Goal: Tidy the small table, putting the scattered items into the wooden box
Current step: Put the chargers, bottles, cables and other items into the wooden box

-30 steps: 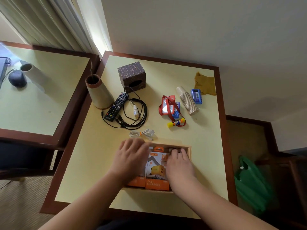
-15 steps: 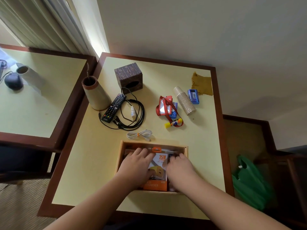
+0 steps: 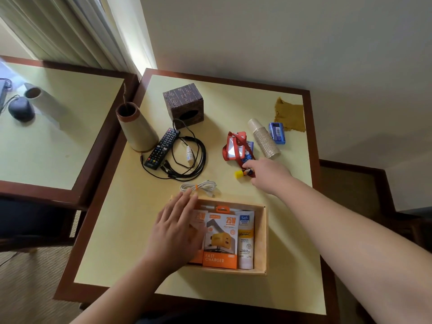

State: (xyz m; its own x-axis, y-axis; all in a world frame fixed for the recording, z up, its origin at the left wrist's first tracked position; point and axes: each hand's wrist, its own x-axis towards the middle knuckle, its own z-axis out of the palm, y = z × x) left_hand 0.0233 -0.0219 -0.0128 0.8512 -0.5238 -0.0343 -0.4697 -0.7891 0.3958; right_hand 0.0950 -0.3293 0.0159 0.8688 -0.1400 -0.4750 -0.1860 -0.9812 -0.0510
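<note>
The wooden box [image 3: 263, 242] sits at the table's near edge and holds an orange charger pack [image 3: 221, 239] and a white tube [image 3: 245, 239]. My left hand [image 3: 175, 230] lies flat on a second orange pack at the box's left side. My right hand [image 3: 268, 176] reaches beyond the box, its finger and thumb closing around a glue stick [image 3: 239, 174] with a yellow cap, which lies on a red lanyard badge holder [image 3: 235, 147]. Scattered on the table are a white cable [image 3: 199, 186], black cables [image 3: 187, 160], a remote [image 3: 162, 148], a dropper bottle [image 3: 190, 155], stacked paper cups [image 3: 264, 139] and a blue packet [image 3: 277, 133].
A patterned cube box [image 3: 183, 105] and a cone-shaped vase [image 3: 136, 127] stand at the table's back left. A mustard cloth [image 3: 289, 114] lies in the back right corner. A second table [image 3: 70, 136] adjoins on the left, and the wall runs behind.
My right hand has left the box and reached forward right to the glue stick. My left hand stays on the packs in the box, shifted slightly left.
</note>
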